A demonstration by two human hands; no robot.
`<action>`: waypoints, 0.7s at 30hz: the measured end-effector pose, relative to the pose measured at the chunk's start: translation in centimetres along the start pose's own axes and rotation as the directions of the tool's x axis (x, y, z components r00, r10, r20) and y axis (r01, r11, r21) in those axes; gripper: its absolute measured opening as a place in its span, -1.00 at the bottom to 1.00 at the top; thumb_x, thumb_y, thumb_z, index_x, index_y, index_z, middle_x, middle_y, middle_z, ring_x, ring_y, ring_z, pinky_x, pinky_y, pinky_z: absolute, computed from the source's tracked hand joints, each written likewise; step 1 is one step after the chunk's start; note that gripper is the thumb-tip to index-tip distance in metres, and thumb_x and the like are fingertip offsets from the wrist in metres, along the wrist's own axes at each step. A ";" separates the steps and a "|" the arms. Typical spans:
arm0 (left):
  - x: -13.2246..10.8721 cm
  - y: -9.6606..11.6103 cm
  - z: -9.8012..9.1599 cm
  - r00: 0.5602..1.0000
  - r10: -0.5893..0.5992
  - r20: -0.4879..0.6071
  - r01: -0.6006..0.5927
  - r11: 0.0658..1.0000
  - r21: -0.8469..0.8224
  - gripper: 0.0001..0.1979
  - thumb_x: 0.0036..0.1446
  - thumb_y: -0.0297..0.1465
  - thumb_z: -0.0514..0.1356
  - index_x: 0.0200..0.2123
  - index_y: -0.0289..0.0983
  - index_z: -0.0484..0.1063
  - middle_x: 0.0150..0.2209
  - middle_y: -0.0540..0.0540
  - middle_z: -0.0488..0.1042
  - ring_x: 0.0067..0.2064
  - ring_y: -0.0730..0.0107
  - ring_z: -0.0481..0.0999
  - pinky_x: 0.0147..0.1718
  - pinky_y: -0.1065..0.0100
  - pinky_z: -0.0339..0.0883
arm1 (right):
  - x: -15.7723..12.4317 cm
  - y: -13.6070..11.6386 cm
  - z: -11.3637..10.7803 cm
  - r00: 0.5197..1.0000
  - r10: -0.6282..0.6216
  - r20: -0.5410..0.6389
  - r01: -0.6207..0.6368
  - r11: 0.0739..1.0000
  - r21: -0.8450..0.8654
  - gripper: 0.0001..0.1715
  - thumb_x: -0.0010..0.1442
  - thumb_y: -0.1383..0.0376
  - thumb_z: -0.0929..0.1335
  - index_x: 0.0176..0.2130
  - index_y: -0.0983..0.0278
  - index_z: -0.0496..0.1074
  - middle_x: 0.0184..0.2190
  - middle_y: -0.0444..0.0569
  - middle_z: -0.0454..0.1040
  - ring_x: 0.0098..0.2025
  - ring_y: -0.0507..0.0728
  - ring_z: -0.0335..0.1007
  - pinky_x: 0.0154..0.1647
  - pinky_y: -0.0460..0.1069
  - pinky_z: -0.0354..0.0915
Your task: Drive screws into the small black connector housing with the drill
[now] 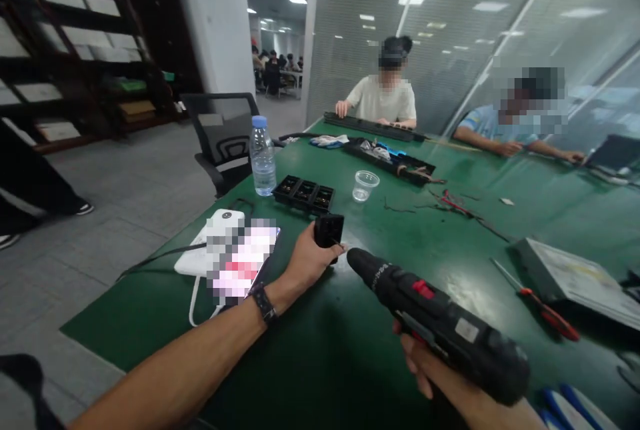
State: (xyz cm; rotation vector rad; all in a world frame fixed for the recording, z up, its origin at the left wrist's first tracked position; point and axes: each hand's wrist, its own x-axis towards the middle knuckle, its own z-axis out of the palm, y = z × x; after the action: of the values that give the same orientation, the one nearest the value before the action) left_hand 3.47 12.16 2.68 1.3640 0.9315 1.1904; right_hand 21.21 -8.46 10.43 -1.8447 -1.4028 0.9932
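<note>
My left hand grips a small black box-shaped part just above the green table. In my right hand is a black cordless drill with a red switch on top. Its chuck points left, and the tip reaches close to the part and my left thumb; whether it touches cannot be made out. Behind my left hand sits a black three-compartment tray with small brassy pieces inside, too small to name.
A water bottle and a clear plastic cup stand beyond the tray. A phone and white power bank lie left. At right are a screwdriver and metal-topped box. Two people sit across the table.
</note>
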 end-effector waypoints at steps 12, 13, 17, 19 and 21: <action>0.6 -1.1 0.2 0.996 -0.073 -0.043 0.069 0.994 -0.080 -0.48 -0.23 -0.26 0.54 -0.20 -0.34 0.52 -0.23 -0.13 0.61 -0.24 0.31 0.59 -0.13 0.25 0.47 | 2.0 1.0 -0.6 0.980 -0.055 0.191 -0.012 0.944 0.330 -0.55 0.38 0.04 0.29 -0.38 0.30 0.47 -0.59 -0.12 0.39 -0.49 0.06 0.32 -0.30 0.02 0.32; 0.6 -1.1 0.2 0.997 -0.074 -0.037 0.071 0.995 -0.071 -0.47 -0.24 -0.26 0.54 -0.19 -0.34 0.52 -0.22 -0.13 0.61 -0.24 0.31 0.59 -0.13 0.25 0.46 | 2.0 1.1 -0.6 0.981 -0.051 0.185 -0.012 0.946 0.324 -0.54 0.38 0.02 0.29 -0.36 0.30 0.48 -0.59 -0.12 0.40 -0.49 0.06 0.32 -0.31 0.02 0.31; 0.7 -1.1 0.3 0.997 -0.064 -0.031 0.062 0.997 -0.042 -0.48 -0.22 -0.26 0.54 -0.19 -0.33 0.51 -0.22 -0.12 0.61 -0.24 0.30 0.58 -0.14 0.26 0.46 | 1.6 1.5 -0.5 0.988 -0.023 0.154 -0.020 0.962 0.273 -0.58 0.38 0.00 0.30 -0.26 0.28 0.50 -0.57 -0.13 0.40 -0.48 0.07 0.33 -0.32 0.02 0.33; 0.7 -1.1 0.3 0.998 -0.056 -0.041 0.055 0.998 -0.030 -0.50 -0.21 -0.26 0.53 -0.19 -0.33 0.51 -0.23 -0.11 0.60 -0.25 0.31 0.57 -0.15 0.26 0.46 | 1.2 1.4 -0.3 0.989 -0.009 0.147 -0.028 0.968 0.249 -0.64 0.38 0.05 0.32 -0.28 0.26 0.49 -0.58 -0.15 0.39 -0.48 0.07 0.34 -0.27 0.03 0.36; 0.7 -1.2 0.4 0.998 -0.047 -0.050 0.046 0.999 -0.018 -0.50 -0.19 -0.27 0.53 -0.18 -0.34 0.51 -0.23 -0.11 0.60 -0.26 0.33 0.56 -0.16 0.28 0.46 | 0.9 1.1 -0.1 0.992 0.002 0.129 -0.032 0.974 0.226 -0.66 0.36 0.06 0.34 -0.30 0.25 0.49 -0.59 -0.16 0.38 -0.48 0.07 0.35 -0.24 0.04 0.38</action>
State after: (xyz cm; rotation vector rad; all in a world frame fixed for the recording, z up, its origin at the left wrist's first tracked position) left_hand 4.12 12.94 1.68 1.2973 0.9814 1.2000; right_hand 22.00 -7.83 9.42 -1.6517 -1.2874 1.2459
